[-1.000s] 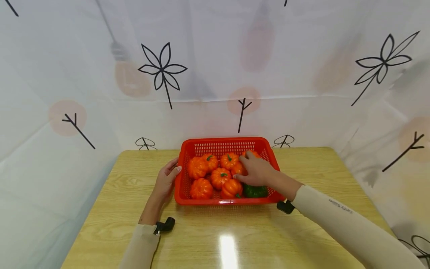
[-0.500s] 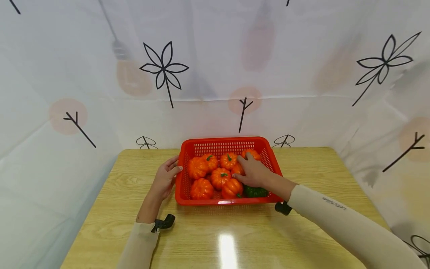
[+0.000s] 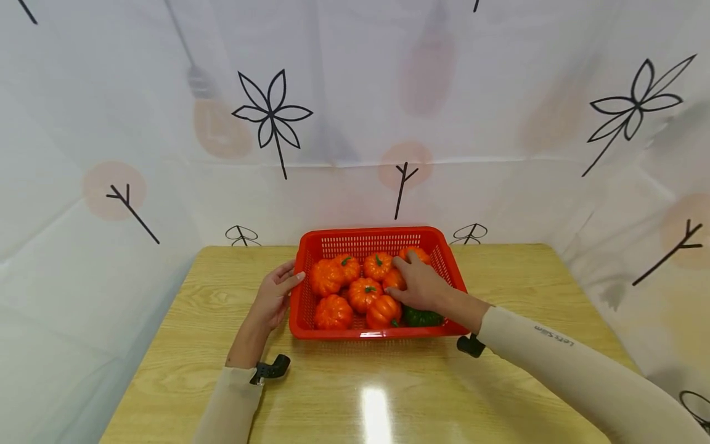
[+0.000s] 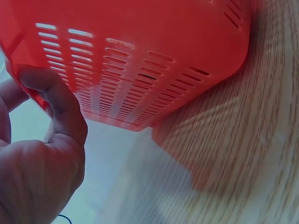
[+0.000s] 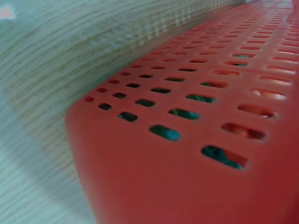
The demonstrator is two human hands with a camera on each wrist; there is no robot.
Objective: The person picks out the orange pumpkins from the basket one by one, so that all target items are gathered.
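Observation:
A red plastic basket [image 3: 374,333] with slotted walls holds several small orange pumpkins [image 3: 364,295] and a dark green one [image 3: 421,316] at its near right corner. My left hand [image 3: 273,297] grips the basket's left rim; the left wrist view shows its thumb and a finger [image 4: 56,100] bent over the edge. Inside the basket, my right hand [image 3: 420,285] reaches over the right wall, thumb and fingers around an orange pumpkin [image 3: 392,279] that the hand partly covers. Just behind that hand lies another orange pumpkin [image 3: 417,254]. The right wrist view has only the basket's outer wall [image 5: 154,177], with the hand hidden.
The basket stands on a light wooden table [image 3: 333,394], towards its back edge. Behind and beside the table hangs a white cloth [image 3: 355,123] printed with plants. A black wrist camera [image 3: 272,368] is strapped to the left wrist, another [image 3: 470,345] to the right.
My right hand and forearm have shifted slightly left and settled around the same pumpkin. The left hand stays on the rim, its thumb a touch further over it. The basket has barely moved.

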